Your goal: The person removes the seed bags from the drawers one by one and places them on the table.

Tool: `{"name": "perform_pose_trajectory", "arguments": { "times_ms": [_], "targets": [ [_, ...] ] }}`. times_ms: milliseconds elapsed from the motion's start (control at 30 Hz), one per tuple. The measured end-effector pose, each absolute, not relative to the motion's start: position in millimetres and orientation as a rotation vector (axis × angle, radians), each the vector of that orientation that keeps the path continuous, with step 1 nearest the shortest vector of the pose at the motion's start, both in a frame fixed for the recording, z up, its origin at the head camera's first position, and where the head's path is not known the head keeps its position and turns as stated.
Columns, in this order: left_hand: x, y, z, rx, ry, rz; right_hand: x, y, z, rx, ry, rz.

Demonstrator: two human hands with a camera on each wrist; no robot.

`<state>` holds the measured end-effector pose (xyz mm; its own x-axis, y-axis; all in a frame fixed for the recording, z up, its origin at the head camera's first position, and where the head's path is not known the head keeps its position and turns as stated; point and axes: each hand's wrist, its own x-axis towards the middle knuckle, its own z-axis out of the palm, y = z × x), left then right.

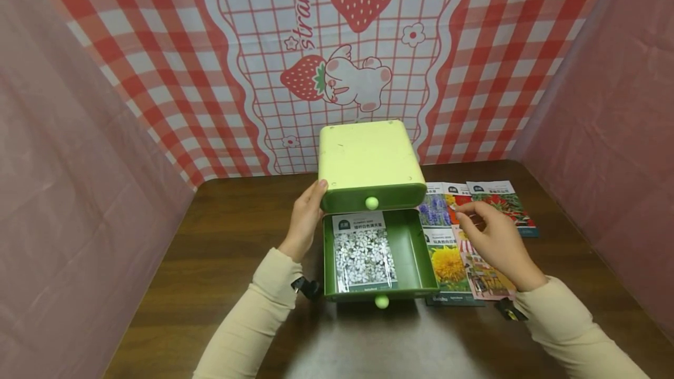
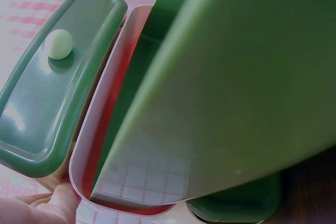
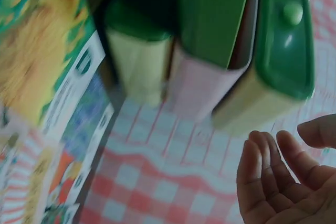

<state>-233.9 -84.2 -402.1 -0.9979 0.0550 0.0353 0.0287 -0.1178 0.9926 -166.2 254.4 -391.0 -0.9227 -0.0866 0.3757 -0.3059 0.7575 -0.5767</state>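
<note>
A stacked drawer cabinet point(image 1: 368, 154) with a pale yellow top and green fronts stands in the middle of the table. Its top drawer point(image 1: 350, 199) is closed; the green drawer below point(image 1: 413, 250) is pulled out. In that drawer lies a flower seed packet point(image 1: 363, 256) with a white-flower picture. My left hand point(image 1: 305, 221) rests against the cabinet's left side, fingers extended, also seen at the cabinet's edge in the left wrist view. To the right of the cabinet, my empty right hand point(image 1: 495, 241) hovers above several packets, thumb and fingers apart.
Right of the cabinet lie a yellow-flower packet point(image 1: 449, 265), a purple-flower packet point(image 1: 434, 212), a red-flower packet point(image 1: 500, 200) and a pink illustrated card point(image 1: 481, 276). A red-checked strawberry cloth point(image 1: 263, 75) hangs behind the wooden table point(image 1: 210, 262). Pink curtains point(image 1: 79, 162) flank both sides.
</note>
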Motion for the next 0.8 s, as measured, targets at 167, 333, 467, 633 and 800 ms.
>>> {"name": "perform_pose_trajectory", "arguments": {
  "times_ms": [167, 333, 467, 633, 800],
  "targets": [
    [-234, -84, -403, 0.103, 2.080, 2.331, -168, 226, -390, 0.480, -2.685, 0.911],
    [-235, -84, -404, 0.096, 2.070, 2.337, -171, 202, -393, 0.629, -2.720, 0.900],
    [-235, -84, -403, 0.103, 2.069, 2.338, -173, 187, -395, 0.742, -2.772, 0.856],
    [-234, -84, -403, 0.119, 2.080, 2.334, -178, 173, -400, 0.867, -2.853, 0.774],
    [-235, -85, -404, 0.110, 2.078, 2.339, -182, 164, -406, 0.947, -2.882, 0.653]
  ]
}}
